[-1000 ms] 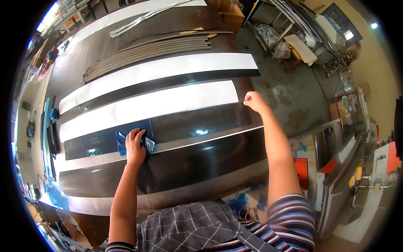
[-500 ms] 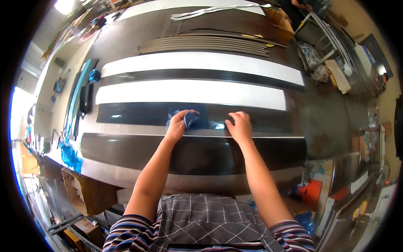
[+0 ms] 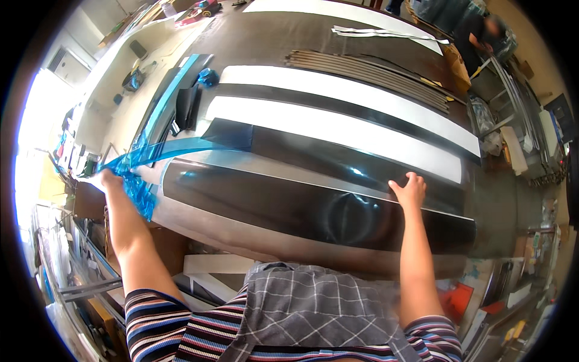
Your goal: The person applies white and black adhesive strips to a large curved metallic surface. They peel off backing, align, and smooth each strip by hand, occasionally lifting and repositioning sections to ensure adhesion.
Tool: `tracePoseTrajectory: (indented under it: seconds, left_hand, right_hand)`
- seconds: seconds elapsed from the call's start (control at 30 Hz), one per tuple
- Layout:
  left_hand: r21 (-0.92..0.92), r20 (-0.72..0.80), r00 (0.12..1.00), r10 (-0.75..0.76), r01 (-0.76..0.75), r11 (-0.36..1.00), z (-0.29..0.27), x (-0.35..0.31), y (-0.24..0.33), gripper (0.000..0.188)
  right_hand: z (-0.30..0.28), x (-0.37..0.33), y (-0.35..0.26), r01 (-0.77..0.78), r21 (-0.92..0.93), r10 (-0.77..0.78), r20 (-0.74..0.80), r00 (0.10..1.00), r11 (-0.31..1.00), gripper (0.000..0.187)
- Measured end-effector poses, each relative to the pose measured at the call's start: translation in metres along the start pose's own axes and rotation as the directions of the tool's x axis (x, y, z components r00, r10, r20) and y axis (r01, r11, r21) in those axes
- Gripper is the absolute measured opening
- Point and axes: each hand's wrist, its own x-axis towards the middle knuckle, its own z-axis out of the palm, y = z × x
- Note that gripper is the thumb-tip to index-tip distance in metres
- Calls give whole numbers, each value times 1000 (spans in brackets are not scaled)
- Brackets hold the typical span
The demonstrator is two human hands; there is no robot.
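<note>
Blue plastic film (image 3: 175,151) stretches from a black strip (image 3: 313,208) to the tabletop's left edge, clamped in the left hand (image 3: 108,179), while the right hand (image 3: 410,190) presses spread fingers on the strip.

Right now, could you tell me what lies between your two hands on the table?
In the head view, a glossy black strip spans between the left hand, gripping blue film, and the right hand pressing on it.

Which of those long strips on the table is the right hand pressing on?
The glossy dark strip nearest the person. The right hand rests on its far edge; the two white strips lie beyond, untouched.
</note>
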Motion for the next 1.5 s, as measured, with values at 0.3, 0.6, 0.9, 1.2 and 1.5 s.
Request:
tracePoseTrajectory:
  seconds: [0.3, 0.6, 0.9, 1.2, 1.5]
  left_hand:
    - [757, 644, 494, -584, -303, 579, 101, -167, -29, 18]
    - [984, -88, 954, 286, 128, -121, -205, 50, 25, 21]
    - [240, -501, 562, 658, -640, 730, -195, 38, 53, 16]
    - [870, 153, 932, 327, -284, 402, -45, -18, -148, 12]
    - [-36, -168, 951, -261, 259, 965, -50, 23, -109, 12]
  right_hand:
    - [8, -16, -165, 392, 249, -428, 109, 897, 886, 45]
    - [35, -30, -212, 304, 164, -343, 336, 877, 939, 62]
    - [28, -25, -209, 319, 92, -330, 380, 864, 943, 64]
    - [-21, -52, -203, 388, 352, -493, 286, 822, 852, 45]
    - [-52, -79, -163, 308, 354, -424, 322, 847, 883, 35]
